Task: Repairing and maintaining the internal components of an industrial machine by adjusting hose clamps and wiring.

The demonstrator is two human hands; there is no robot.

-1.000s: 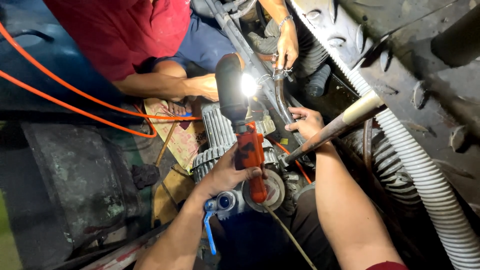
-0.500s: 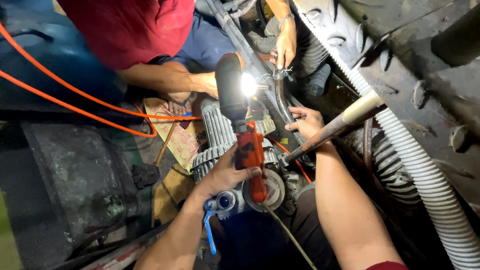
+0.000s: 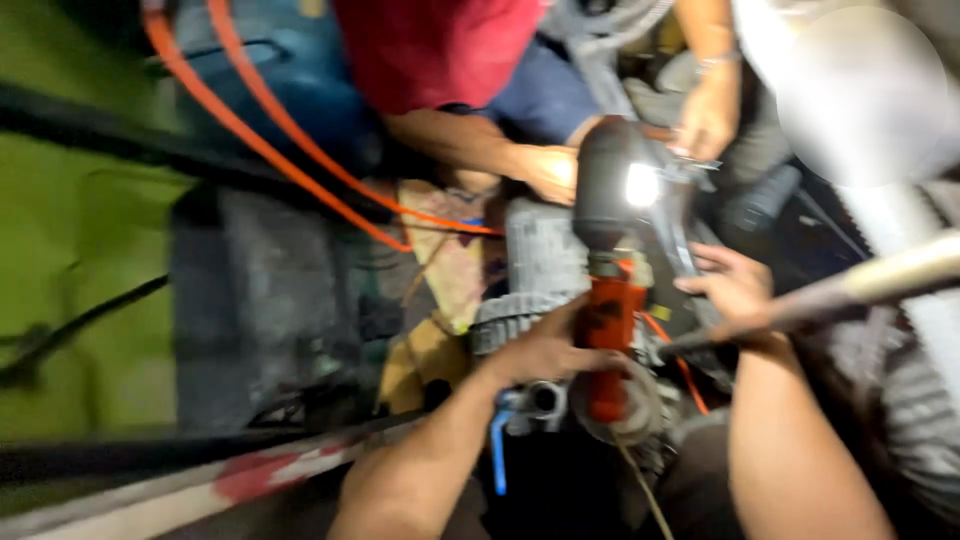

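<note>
The left hand (image 3: 548, 352) is wrapped around the orange grip (image 3: 610, 330) of a torch-like work lamp, fingers curled against its near side. The lamp's dark head (image 3: 608, 190) rises above the grip and carries a bright white light (image 3: 641, 185) on its right face. The grip stands nearly upright over a grey ribbed motor housing (image 3: 538, 265), with a round metal disc (image 3: 625, 405) just below it and a small blue lever (image 3: 497, 452) beside a pipe fitting to the lower left.

The right hand (image 3: 735, 290) rests on the machine just right of the lamp, fingers spread and bent over a dark rod (image 3: 690, 342); whether it truly grips the rod cannot be told through the blur. A pale wooden handle (image 3: 900, 272) runs from that hand toward the right edge.

Beyond the lamp, another person in a red shirt (image 3: 440, 45) reaches in: one hand (image 3: 548, 172) touches the machine left of the lamp head, another hand (image 3: 708, 118) sits at the metal parts above. Orange cables (image 3: 290, 135) sweep across from the upper left. A ribbed white hose (image 3: 925, 340) lies at the right edge.
</note>
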